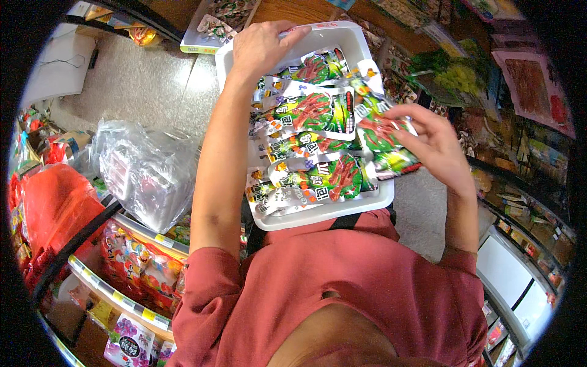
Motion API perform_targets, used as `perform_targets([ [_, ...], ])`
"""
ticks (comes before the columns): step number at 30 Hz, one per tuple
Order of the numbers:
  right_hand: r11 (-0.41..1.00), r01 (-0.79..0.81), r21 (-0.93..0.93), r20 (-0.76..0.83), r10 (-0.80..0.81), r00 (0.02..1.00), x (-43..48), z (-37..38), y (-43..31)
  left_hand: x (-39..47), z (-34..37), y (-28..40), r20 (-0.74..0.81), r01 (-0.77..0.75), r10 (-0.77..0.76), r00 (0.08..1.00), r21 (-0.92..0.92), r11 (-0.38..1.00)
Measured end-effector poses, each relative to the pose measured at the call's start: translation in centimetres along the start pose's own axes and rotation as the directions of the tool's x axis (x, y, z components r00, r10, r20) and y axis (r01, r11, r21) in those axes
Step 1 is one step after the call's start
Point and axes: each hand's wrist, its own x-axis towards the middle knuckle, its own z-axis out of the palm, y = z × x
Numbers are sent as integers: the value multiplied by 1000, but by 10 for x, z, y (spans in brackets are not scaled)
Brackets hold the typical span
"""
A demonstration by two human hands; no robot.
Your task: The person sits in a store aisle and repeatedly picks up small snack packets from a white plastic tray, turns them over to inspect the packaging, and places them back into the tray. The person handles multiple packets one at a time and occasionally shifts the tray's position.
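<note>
A white plastic tub (321, 219) rests against my body, holding several printed food packets. My left hand (266, 48) lies over its far rim, fingers curled onto the edge. One packet (323, 112) with a picture of reddish food on green leaves lies in the middle, and another (328, 179) lies near the tub's close end. At the tub's right side, my right hand (422, 137) has thumb and fingers on a slanted, blurred packet (383, 133) that overhangs the rim.
Shelves of packaged snacks (142, 270) stand at the left, below a clear plastic bag of containers (146, 174) and a red bag (59, 202). Another white tray (199, 43) sits beyond the tub. Stocked racks (518, 197) run along the right.
</note>
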Motion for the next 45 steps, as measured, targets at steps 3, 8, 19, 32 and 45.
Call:
perform_targets([
  [3,989,-91,114,-10,93,996,-18,-13,-25,0,3,-3,-10,0,0,1000,-3,1000],
  [8,992,25,127,-151,-5,988,-23,11,-42,3,1,-3,22,19,-18,1000,-46,999],
  [19,616,562,-552,351,-440,826,98,40,-15,5,-4,1,84,38,-35,996,-31,999],
  [32,544,532,-649,649,29,761,170,50,-18,5,-1,-6,79,30,-28,996,-27,999],
  [45,807,361,-468,368,-194,909,137,68,23,7,3,-6,26,-5,7,1000,-88,996],
])
